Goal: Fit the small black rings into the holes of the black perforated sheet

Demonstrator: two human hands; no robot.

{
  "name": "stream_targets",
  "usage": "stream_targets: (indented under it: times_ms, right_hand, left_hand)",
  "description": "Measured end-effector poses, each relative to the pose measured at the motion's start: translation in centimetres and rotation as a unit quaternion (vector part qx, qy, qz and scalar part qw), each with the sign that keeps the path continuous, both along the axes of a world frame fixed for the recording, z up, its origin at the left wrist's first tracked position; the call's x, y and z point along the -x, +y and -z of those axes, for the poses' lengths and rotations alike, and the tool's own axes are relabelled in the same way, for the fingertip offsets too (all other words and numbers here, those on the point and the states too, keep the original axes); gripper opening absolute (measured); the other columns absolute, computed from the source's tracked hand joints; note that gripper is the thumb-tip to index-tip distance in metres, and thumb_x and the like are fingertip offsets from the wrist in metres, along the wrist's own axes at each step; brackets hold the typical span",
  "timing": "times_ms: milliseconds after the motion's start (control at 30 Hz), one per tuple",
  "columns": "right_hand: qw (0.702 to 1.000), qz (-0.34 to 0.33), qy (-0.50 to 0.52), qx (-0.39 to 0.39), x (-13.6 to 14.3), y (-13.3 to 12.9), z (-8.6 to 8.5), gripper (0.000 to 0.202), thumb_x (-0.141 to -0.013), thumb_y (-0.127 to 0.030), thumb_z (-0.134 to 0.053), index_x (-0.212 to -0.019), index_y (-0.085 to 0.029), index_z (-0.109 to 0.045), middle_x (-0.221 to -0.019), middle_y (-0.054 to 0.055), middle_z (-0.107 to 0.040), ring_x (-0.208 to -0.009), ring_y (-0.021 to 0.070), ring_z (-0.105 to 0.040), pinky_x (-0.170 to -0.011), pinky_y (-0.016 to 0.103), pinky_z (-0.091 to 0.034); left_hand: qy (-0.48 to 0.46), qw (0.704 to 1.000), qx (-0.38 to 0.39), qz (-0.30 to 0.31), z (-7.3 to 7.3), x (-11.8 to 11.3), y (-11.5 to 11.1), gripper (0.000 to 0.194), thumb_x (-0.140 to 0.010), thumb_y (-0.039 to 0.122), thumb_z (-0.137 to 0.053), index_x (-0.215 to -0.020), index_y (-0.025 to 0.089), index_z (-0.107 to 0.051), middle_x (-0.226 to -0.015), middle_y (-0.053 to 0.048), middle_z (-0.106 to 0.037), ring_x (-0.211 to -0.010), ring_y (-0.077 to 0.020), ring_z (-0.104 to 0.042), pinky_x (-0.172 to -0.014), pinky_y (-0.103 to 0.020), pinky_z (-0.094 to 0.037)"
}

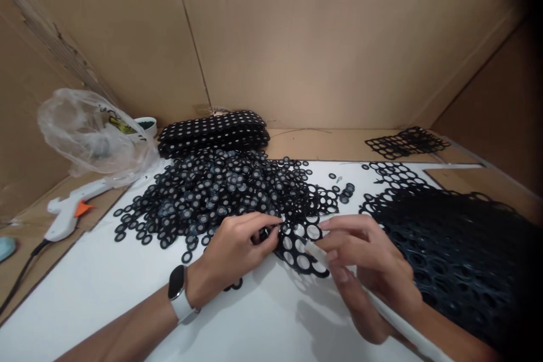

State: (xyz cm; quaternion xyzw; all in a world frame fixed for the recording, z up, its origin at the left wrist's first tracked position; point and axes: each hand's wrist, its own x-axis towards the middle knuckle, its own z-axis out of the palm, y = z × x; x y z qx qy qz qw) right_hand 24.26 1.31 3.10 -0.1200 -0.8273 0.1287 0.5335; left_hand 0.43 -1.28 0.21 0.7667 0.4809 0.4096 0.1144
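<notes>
My left hand [237,246], with a pale-strapped watch on its wrist, is closed in a pinch at the left edge of a black sheet with rows of round holes [302,263]. Something dark shows between its thumb and fingers. My right hand [365,266] is closed around a long, thin whitish stick [394,317], whose blunt end lies over the sheet. Its index fingertip is near the sheet's right edge. A large heap of small black rings [212,192] lies just beyond my left hand.
White board [127,300] covers the work surface. To the right, black holed sheets [458,254] are piled high. A dotted black bundle [212,130] stands behind the rings. At left are a glue gun [68,215], a clear plastic bag [97,141] and a white bowl [146,126]. Cardboard walls [339,39] enclose everything.
</notes>
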Motion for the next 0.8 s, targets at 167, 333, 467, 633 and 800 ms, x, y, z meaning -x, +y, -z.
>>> stream_targets:
  times_ms: [167,333,467,633,800]
  right_hand:
    - [0.995,-0.057,-0.058,0.052,0.2,0.3,0.7,0.033,-0.081,-0.001,-0.057,-0.109,-0.018,-0.058,-0.091,0.005,-0.071,-0.103,0.0232,-0.066,-0.086,0.038,-0.058]
    - [0.984,-0.101,-0.086,0.121,0.0,1.0,2.0,0.031,-0.087,-0.003,-0.055,-0.114,-0.019,-0.056,-0.093,0.006,-0.066,-0.085,0.0182,-0.064,-0.072,0.031,-0.053]
    - [0.970,-0.057,-0.091,0.217,-0.5,1.2,2.5,0.019,-0.099,-0.013,-0.052,-0.115,-0.023,-0.056,-0.094,0.001,-0.063,-0.079,0.0130,-0.061,-0.072,0.027,-0.049]
    - [0.906,-0.061,-0.071,0.413,-0.7,2.0,2.8,0.010,-0.108,-0.025,-0.048,-0.114,-0.027,-0.055,-0.081,-0.003,-0.062,-0.072,0.0111,-0.061,-0.064,0.023,-0.046]
    - [0.830,-0.125,-0.036,0.543,-0.5,3.1,2.5,0.010,-0.108,-0.027,-0.047,-0.113,-0.024,-0.056,-0.075,-0.003,-0.058,-0.066,0.0104,-0.058,-0.061,0.020,-0.048]
  left_hand:
    - [0.009,1.000,-0.008,0.020,-0.1,0.1,-0.1,0.020,-0.099,0.021,-0.067,-0.117,0.025,-0.075,-0.096,0.005,-0.077,-0.065,-0.0053,-0.062,-0.062,-0.019,-0.049]
    - [0.025,0.998,-0.040,0.041,0.0,-0.1,0.0,0.022,-0.098,0.019,-0.067,-0.118,0.023,-0.075,-0.092,0.004,-0.077,-0.063,-0.0054,-0.061,-0.062,-0.020,-0.049]
    - [0.023,0.999,-0.026,0.039,0.1,-0.2,0.1,0.021,-0.098,0.020,-0.068,-0.118,0.023,-0.075,-0.086,0.005,-0.074,-0.060,-0.0052,-0.057,-0.059,-0.020,-0.046]
    - [0.035,0.997,-0.017,0.062,0.0,-0.1,0.1,0.019,-0.098,0.022,-0.069,-0.116,0.024,-0.076,-0.095,0.004,-0.076,-0.066,-0.0059,-0.060,-0.065,-0.021,-0.049]
    - [0.049,0.997,-0.006,0.063,-0.1,0.0,-0.1,0.018,-0.099,0.022,-0.069,-0.115,0.024,-0.076,-0.097,0.002,-0.075,-0.069,-0.0071,-0.063,-0.065,-0.022,-0.050]
